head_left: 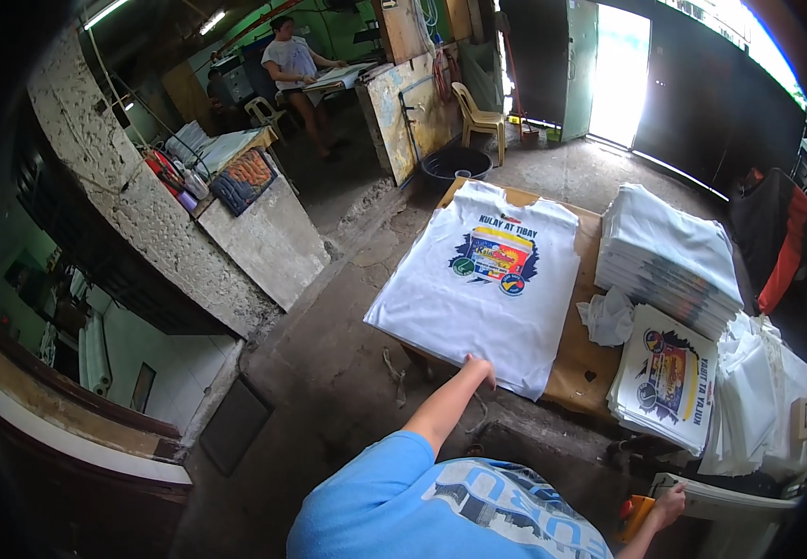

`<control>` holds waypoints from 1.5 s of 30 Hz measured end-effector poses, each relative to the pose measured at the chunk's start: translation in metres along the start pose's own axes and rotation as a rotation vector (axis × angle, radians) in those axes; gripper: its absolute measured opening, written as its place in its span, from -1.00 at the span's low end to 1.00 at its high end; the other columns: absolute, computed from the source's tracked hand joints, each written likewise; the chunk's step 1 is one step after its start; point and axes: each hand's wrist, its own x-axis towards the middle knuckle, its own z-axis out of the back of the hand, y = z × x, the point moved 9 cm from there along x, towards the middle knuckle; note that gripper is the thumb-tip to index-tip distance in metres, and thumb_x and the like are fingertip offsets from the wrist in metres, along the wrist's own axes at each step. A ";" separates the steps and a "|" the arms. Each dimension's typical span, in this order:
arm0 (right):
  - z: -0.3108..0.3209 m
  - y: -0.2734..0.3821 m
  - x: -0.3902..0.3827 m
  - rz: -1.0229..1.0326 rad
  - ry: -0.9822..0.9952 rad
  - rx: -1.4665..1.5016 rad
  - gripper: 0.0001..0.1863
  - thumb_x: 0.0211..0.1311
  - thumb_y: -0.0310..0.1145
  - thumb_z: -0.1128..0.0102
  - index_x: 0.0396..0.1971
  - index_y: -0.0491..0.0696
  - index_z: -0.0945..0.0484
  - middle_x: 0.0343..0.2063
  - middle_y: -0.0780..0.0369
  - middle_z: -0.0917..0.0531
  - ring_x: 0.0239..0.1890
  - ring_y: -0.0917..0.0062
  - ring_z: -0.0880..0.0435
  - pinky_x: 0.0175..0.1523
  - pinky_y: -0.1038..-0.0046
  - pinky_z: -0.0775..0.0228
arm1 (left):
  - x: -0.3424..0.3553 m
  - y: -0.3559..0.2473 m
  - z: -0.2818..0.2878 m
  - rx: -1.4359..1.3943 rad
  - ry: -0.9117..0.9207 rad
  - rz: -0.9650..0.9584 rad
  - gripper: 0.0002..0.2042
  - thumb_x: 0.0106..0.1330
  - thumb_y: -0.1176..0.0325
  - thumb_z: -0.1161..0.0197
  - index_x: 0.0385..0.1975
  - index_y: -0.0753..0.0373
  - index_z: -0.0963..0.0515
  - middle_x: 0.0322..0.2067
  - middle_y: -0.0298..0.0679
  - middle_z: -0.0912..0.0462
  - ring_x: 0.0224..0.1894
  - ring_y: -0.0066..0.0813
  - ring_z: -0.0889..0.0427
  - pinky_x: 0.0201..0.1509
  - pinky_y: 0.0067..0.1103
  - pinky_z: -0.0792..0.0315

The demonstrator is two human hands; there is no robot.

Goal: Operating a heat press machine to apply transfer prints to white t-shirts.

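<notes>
A white printed T-shirt lies spread on the brown-topped table, its colourful bucket print facing up. At the shirt's near hem, my left hand is closed on the fabric edge. Low at the right, my right hand is closed beside the corner of a pale flat panel; what its fingers hold is too small to make out. An orange box with a red knob sits just left of that hand.
Right of the shirt stand a tall stack of folded white shirts, a crumpled white cloth, a lower printed stack and white bundles. Beyond the table are a black tub and beige chair. Another person works farther back.
</notes>
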 end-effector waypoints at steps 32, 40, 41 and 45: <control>-0.001 0.005 -0.002 0.016 -0.022 0.035 -0.38 0.22 0.04 0.45 -0.41 -0.17 -0.53 -0.44 -0.04 -0.56 -0.33 0.06 -0.51 -0.25 0.14 -0.36 | 0.070 0.014 -0.013 -0.004 -0.143 0.177 -0.45 -0.06 -0.01 -0.16 -0.03 0.10 -0.39 0.05 -0.22 -0.33 0.15 -0.18 -0.20 0.12 0.06 0.15; 0.013 0.007 -0.007 -0.047 -0.051 0.042 -0.49 0.18 -0.06 0.37 -0.46 -0.12 -0.54 -0.45 -0.05 -0.54 -0.34 0.04 -0.50 -0.21 0.11 -0.32 | 0.023 -0.012 0.005 0.144 -0.187 0.031 -0.45 -0.12 -0.06 -0.19 -0.10 0.07 -0.45 -0.01 -0.23 -0.40 0.09 -0.27 -0.31 0.12 -0.16 -0.05; 0.013 0.008 -0.006 -0.050 -0.069 0.050 -0.48 0.19 -0.06 0.37 -0.47 -0.12 -0.54 -0.47 -0.05 -0.54 -0.36 0.05 -0.51 -0.22 0.12 -0.33 | 0.018 -0.011 0.008 0.145 -0.193 0.040 -0.44 -0.14 -0.06 -0.20 -0.10 0.09 -0.45 -0.02 -0.22 -0.40 0.08 -0.27 -0.31 0.12 -0.17 -0.07; 0.021 0.011 -0.008 -0.064 -0.069 0.033 -0.45 0.20 -0.06 0.36 -0.54 -0.20 -0.54 -0.53 -0.06 -0.54 -0.40 0.08 -0.53 -0.24 0.17 -0.36 | 0.018 -0.014 0.008 0.157 -0.148 0.075 -0.43 -0.18 -0.07 -0.23 -0.12 0.10 -0.46 -0.03 -0.20 -0.41 0.06 -0.22 -0.34 0.10 -0.17 -0.12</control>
